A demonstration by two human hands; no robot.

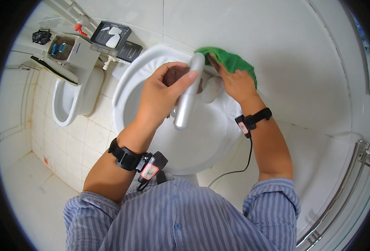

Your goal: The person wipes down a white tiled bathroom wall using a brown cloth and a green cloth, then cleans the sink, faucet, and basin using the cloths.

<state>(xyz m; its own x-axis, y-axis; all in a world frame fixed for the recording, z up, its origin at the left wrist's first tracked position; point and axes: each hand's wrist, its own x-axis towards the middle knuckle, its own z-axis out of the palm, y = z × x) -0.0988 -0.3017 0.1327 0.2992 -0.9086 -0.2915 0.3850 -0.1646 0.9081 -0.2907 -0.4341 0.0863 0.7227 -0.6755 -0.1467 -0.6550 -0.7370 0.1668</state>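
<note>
Over a white washbasin [197, 141], my left hand [159, 94] holds a silver cylindrical bottle [188, 100] between thumb and fingers, tilted. A brown item [176, 75], perhaps a sponge or cloth, lies behind the bottle within the same hand; its exact kind is unclear. My right hand [236, 83] presses a green cloth [232, 59] against the basin's back rim by the wall, with the fingers partly under it. A whitish rounded object [212, 89] rests on the basin between the hands. The bottle hides part of the basin's back and drain.
Left of the basin stand a white toilet [67, 103] and its open-topped tank [62, 47] holding blue items. Dark trays [111, 34] with white pieces sit near the pipes and a red-handled valve [80, 29]. Curved metal rails [338, 200] run at lower right.
</note>
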